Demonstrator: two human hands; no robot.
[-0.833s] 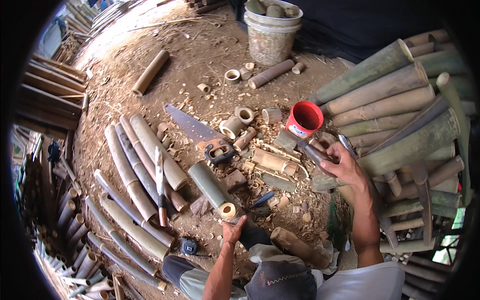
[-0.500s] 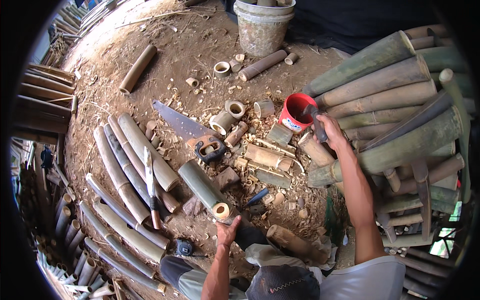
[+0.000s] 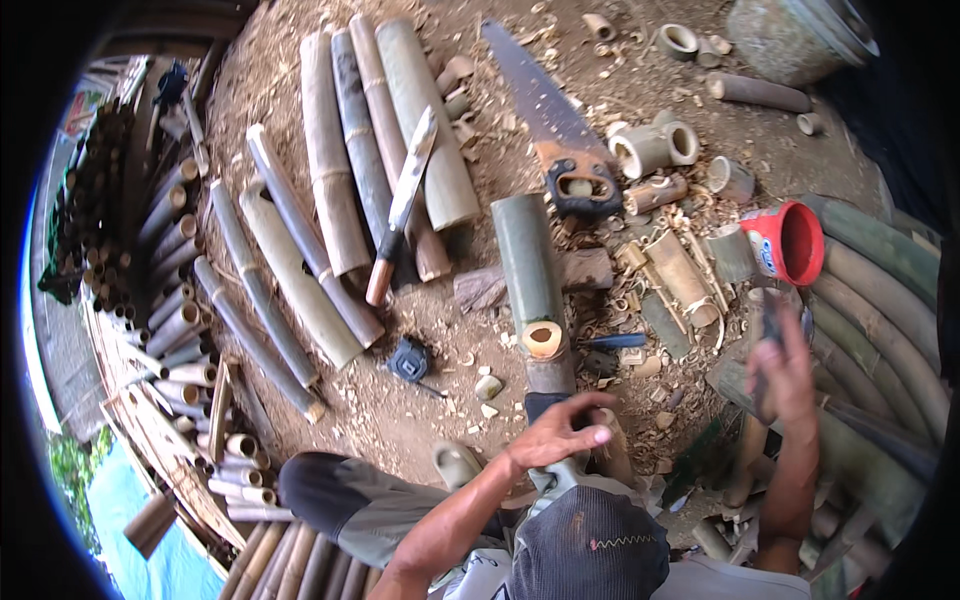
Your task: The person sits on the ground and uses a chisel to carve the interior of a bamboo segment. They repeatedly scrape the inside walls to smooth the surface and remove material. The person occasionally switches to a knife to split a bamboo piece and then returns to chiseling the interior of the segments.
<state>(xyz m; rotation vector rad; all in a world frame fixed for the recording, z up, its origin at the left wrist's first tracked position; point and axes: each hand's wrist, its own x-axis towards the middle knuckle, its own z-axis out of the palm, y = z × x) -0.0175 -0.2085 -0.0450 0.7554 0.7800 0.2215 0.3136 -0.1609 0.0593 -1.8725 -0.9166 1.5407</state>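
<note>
"What could go wrong for us here?"

"Our green bamboo tube (image 3: 526,255) lies in the middle, a rough wood chunk (image 3: 588,269) beside it. Our left hand (image 3: 558,432) is near its close end, fingers loosely bent, thumb apart, and we see nothing in them. With no grip there, the tube could roll."

"And our right hand (image 3: 789,368)?"

"It's blurry, but its fingers seem wrapped around a dark tool (image 3: 770,330). If that's sharp, we could get cut. The bare hand saw (image 3: 552,120) could scratch us too."

"What's in our buckets?"

"The red tub (image 3: 770,234) looks dark inside; we can't tell what's there. We can't see into the dirty big bucket (image 3: 785,45) either."
</note>
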